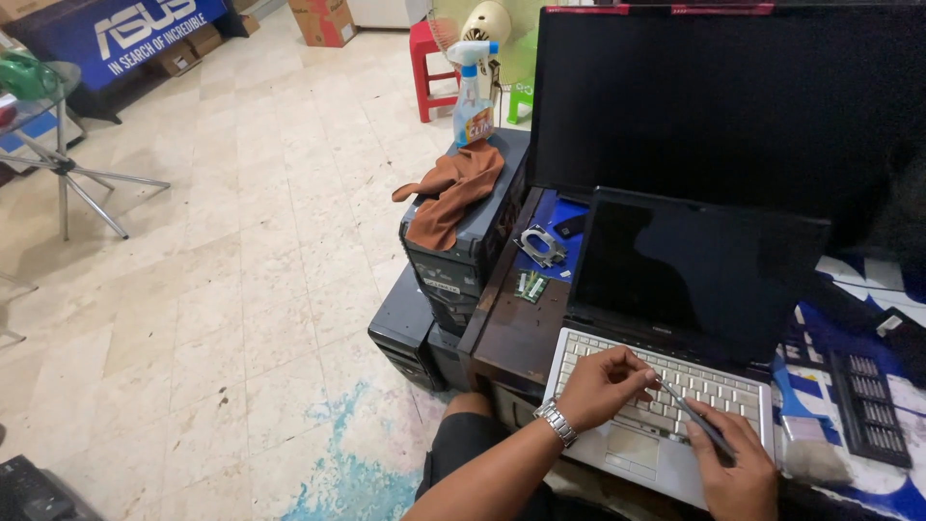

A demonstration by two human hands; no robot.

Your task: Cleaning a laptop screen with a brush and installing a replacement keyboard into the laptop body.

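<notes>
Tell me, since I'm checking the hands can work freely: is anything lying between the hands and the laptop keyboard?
Nothing visible does. The left hand rests its fingers directly on the keyboard, and the right hand holds a thin tool whose tip reaches the keys. The brush lies off to the right, beside the laptop.
</notes>
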